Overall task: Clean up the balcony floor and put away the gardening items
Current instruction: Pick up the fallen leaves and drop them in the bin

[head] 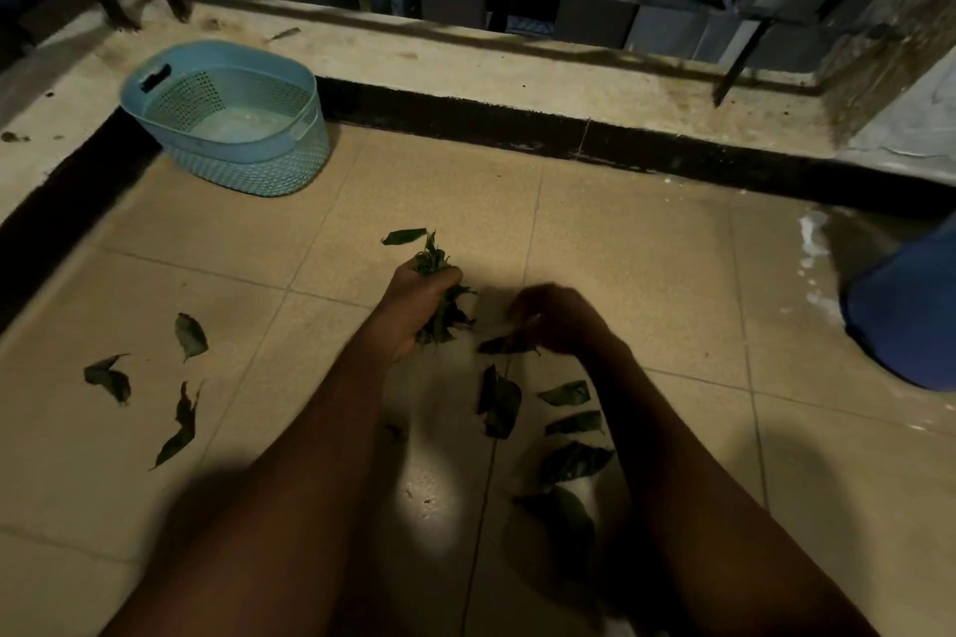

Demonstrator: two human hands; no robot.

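While the left hand (421, 308) is closed tight around a bunch of leaves (433, 260), which stick out above and below the fist, the right hand (561, 321) is low over the floor (646, 248) with its fingers curled down onto a single leaf (504, 346). That hand is blurred, so I cannot tell whether the leaf is pinched or only touched. The leaf lies roughly crosswise between the two hands, its near end at the right fingertips, so lifting it across into the left fist looks like the step in hand.

Most of the remaining loose leaves (569, 393) lie in a row just beside the right forearm, back toward the person, and the right hand is plainly the nearer one to them. A second scatter (191, 336) lies well apart on the left side, with one more just beyond the left fist. The pale blue basket (248, 171) (probably where the handful should go) stands far forward and left, against the raised ledge. A blue container (910, 316) sits at the right edge.
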